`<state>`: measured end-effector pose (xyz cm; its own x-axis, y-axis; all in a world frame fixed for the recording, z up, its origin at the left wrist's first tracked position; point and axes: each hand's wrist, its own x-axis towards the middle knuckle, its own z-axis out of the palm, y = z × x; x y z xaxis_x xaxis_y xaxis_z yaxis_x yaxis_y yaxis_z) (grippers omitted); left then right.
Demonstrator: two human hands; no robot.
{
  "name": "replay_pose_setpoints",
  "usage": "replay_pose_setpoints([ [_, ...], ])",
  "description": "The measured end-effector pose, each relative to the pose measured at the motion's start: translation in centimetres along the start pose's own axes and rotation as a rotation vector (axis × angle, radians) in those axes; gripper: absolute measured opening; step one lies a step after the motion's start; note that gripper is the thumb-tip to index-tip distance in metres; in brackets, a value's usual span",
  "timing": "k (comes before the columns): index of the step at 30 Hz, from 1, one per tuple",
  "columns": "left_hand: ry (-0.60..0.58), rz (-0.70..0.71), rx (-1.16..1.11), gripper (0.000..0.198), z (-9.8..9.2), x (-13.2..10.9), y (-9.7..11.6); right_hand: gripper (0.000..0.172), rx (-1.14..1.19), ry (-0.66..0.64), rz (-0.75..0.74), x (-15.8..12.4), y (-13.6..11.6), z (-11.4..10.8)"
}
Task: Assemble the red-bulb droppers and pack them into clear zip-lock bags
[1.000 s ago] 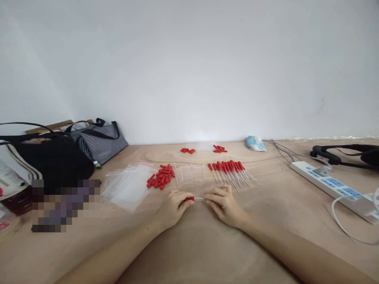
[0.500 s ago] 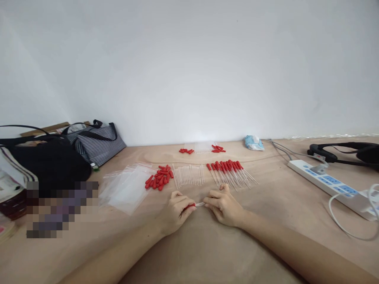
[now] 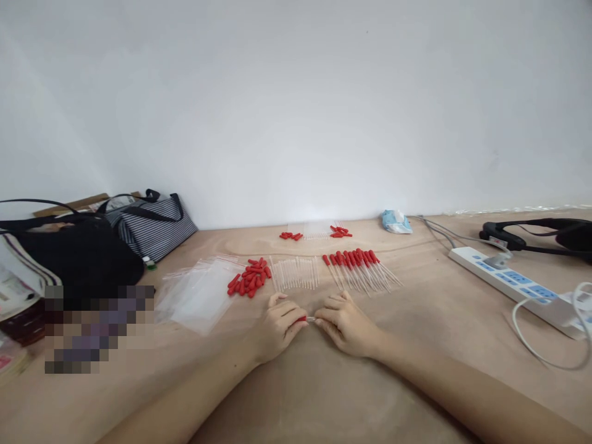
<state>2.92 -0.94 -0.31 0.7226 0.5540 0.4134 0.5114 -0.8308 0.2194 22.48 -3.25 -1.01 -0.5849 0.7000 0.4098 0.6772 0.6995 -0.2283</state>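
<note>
My left hand [image 3: 280, 330] is closed on a red rubber dropper bulb [image 3: 301, 319], most of it hidden by the fingers. A clear glass dropper tube [image 3: 311, 319] runs from the bulb into the pinched fingers of my right hand [image 3: 346, 324]. How deep the tube sits in the bulb is hidden. Just beyond the hands lies a row of clear tubes [image 3: 295, 273]. Left of that row is a pile of loose red bulbs [image 3: 250, 279]. To its right, several droppers [image 3: 361, 269] with red bulbs on their tubes lie side by side.
Clear zip bags [image 3: 202, 299] lie at the left, near a black bag [image 3: 87, 259] and a striped bag [image 3: 157, 225]. More bulbs [image 3: 341, 232] lie near the wall beside a blue tissue pack [image 3: 396, 222]. A power strip [image 3: 513, 287] with cables and a black headset [image 3: 522, 234] are at the right.
My hands have come slightly closer together, and less of the tube shows between them. The right fingers are more drawn in. Other things stay in place.
</note>
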Motion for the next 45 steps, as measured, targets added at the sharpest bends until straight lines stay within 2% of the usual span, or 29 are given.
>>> replay_pose_setpoints([
  [3,0.065,-0.081,0.061,0.021,-0.2,0.0,-0.6,0.020,-0.058,-0.016,0.067,0.3,0.4,-0.8],
  [6,0.169,-0.234,0.169,0.040,-0.5,-0.2,-1.7,0.021,-0.044,0.052,0.330,1.2,2.1,-1.4],
  [9,0.191,-0.350,0.251,0.028,-0.8,-0.4,-2.8,0.023,-0.055,0.173,0.635,2.8,4.6,-1.5],
  [13,0.206,-0.431,0.346,0.018,-1.1,-0.5,-3.5,0.019,-0.197,0.194,0.814,4.7,6.8,-0.6],
  [17,0.227,-0.499,0.410,0.016,-1.1,-0.6,-3.9,0.018,-0.258,0.119,0.831,5.2,7.3,0.1],
  [20,0.241,-0.545,0.456,0.016,-1.4,-0.4,-4.4,0.020,-0.274,0.103,0.791,5.2,6.9,0.0],
  [24,0.241,-0.603,0.526,0.019,-2.3,1.1,-5.6,0.022,-0.252,0.061,0.753,6.3,5.8,-0.1],
  [26,0.207,-0.646,0.552,0.021,-2.7,2.3,-6.5,0.025,-0.228,-0.010,0.817,7.2,5.4,0.0],
  [31,0.003,-0.738,0.514,0.022,-3.1,4.4,-8.6,0.027,-0.196,-0.091,0.926,9.2,5.3,0.7],
  [33,-0.011,-0.723,0.495,0.019,-3.0,4.5,-9.0,0.026,-0.185,-0.105,0.945,9.6,5.3,0.9],
  [39,0.046,-0.678,0.422,0.013,-2.7,3.7,-9.1,0.025,-0.151,-0.116,0.963,10.1,5.0,1.0],
  [45,0.098,-0.583,0.272,0.010,-3.6,3.2,-8.6,0.025,-0.113,-0.077,0.889,10.0,4.6,0.9],
])
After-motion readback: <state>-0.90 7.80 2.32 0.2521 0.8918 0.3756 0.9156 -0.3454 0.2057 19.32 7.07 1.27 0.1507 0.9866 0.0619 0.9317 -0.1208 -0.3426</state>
